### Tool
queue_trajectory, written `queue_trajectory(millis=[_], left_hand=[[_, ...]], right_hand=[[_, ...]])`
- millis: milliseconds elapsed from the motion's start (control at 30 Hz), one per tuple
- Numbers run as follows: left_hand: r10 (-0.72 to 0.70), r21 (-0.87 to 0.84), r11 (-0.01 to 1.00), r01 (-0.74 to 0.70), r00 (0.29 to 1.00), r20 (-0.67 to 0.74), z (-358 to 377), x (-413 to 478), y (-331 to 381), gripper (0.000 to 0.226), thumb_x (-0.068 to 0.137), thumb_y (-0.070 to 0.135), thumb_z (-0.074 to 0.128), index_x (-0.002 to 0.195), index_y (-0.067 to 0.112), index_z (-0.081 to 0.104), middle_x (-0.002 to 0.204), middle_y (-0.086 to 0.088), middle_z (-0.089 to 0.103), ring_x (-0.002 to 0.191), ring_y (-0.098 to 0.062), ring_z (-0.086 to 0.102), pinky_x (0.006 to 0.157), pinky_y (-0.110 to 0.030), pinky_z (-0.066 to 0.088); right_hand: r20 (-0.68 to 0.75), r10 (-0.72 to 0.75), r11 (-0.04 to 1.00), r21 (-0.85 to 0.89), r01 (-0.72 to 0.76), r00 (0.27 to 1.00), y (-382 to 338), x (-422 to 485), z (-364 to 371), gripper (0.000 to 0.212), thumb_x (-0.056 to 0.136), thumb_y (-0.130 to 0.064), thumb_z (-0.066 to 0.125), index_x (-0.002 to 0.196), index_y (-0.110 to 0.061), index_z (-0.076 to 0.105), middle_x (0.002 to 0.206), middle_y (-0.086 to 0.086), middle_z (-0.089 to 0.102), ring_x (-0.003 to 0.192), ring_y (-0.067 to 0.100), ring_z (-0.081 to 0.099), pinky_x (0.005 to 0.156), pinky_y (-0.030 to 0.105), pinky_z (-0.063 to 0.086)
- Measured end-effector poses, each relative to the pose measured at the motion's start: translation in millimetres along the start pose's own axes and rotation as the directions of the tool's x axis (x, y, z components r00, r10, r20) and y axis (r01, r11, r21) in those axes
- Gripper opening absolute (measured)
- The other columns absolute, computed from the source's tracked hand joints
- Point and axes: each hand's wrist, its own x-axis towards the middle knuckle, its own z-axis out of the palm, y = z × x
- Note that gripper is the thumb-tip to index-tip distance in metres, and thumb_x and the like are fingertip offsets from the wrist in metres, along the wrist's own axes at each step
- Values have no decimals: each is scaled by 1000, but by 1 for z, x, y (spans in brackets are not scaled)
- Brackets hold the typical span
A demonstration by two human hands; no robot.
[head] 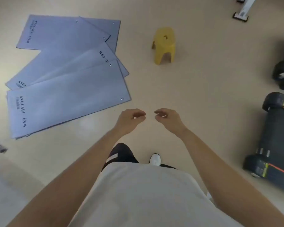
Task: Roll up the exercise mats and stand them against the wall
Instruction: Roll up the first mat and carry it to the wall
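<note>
**Mats flat and unrolled; both hands empty**

Several grey mats [64, 63] lie flat on the floor [203, 79] to the person's front left. They overlap in a loose fan, and none is rolled. The nearest mat [67, 102] sits on top of the pile, with its short end and a corner eyelet [121, 98] closest to the hands. No wall is plainly in view.

Judgement: the step in hand is the first roll.
- Begin with the nearest mat, since it lies on top and its short end is free.
- Draw it clear of the mats beneath, so that only one layer is taken up.
- Take the short end at both corners, make the first turn tight and keep the edges square. A slack or skewed start is likely to telescope, and such a roll will not stand well on end.

The left hand [129, 120] and right hand [168, 119] are held forward at about waist level, close together but apart. Their fingers are loosely curled and they hold nothing. Both hang over bare floor, just beside the near mat's corner and not touching it. The person is standing.

A yellow stool [164, 45] stands beyond the hands, well apart from the mats. A black treadmill [275, 138] lies to the right.
</note>
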Motion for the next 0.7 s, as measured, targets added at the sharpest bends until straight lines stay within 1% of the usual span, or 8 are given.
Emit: queue_trajectory(millis=[67, 200, 267, 333, 367, 500, 600, 700], left_hand=[[-43, -20, 999, 43, 999, -12, 1, 4, 0, 17, 96, 27, 71, 110, 26, 80, 105, 15, 77, 98, 0, 68, 97, -29, 53], [-147, -103, 984, 143, 989, -31, -4, 17, -8, 16, 95, 23, 72, 108, 25, 81, 105, 15, 77, 104, -7, 71, 101, -29, 53], [-179, -141, 975, 172, 983, -41, -13, 33, -13, 15, 95, 19, 71, 106, 24, 81, 105, 11, 78, 104, -9, 71, 99, -25, 52], [-228, -187, 958, 216, 973, -46, -25, 56, -25, 14, 96, 16, 70, 104, 21, 81, 105, 8, 78, 102, -11, 71, 92, -15, 50], [-249, -199, 951, 237, 968, -37, -32, 71, -31, 14, 96, 16, 70, 103, 21, 81, 104, 7, 78, 101, -11, 71, 91, -14, 49], [-261, -170, 952, 256, 965, -10, -70, 142, -56, 16, 96, 22, 69, 107, 24, 80, 108, 8, 79, 106, -13, 71, 103, -34, 52], [-268, -163, 952, 260, 963, -30, -108, 196, -61, 18, 97, 25, 67, 110, 26, 79, 108, 11, 77, 106, -11, 70, 100, -32, 51], [-268, -187, 948, 257, 963, -38, -142, 246, -62, 18, 99, 25, 66, 112, 24, 78, 104, 13, 73, 104, -11, 68, 93, -26, 47]], right_hand=[[66, 43, 999, -27, -41, 997, 3, 6, 0, 20, 94, -20, 73, 114, -19, 76, 97, -4, 73, 80, 2, 63, 74, 18, 46], [182, 110, 987, -135, -86, 977, 13, 31, 3, 18, 95, -24, 72, 113, -22, 75, 103, -2, 74, 87, 8, 64, 82, 25, 46], [215, 125, 981, -173, -88, 969, 6, 54, 4, 20, 95, -26, 72, 115, -22, 75, 106, -1, 74, 88, 8, 63, 83, 25, 46], [250, 135, 971, -227, -77, 959, -6, 88, 7, 21, 95, -25, 71, 116, -21, 75, 106, -1, 74, 87, 5, 63, 83, 24, 46], [268, 138, 964, -256, -68, 953, -14, 105, 8, 22, 96, -24, 71, 117, -20, 75, 106, -1, 74, 87, 6, 63, 83, 24, 46], [326, 190, 912, -407, -45, 926, -52, 177, 13, 25, 97, -27, 69, 120, -20, 73, 109, -2, 73, 98, 16, 66, 83, 25, 47], [375, 226, 865, -503, -8, 899, -87, 232, 12, 28, 97, -29, 68, 124, -22, 72, 110, -3, 71, 102, 16, 64, 87, 26, 48], [388, 204, 854, -519, 30, 899, -125, 289, 7, 29, 99, -29, 66, 127, -22, 70, 112, -3, 70, 104, 15, 64, 93, 27, 48]])
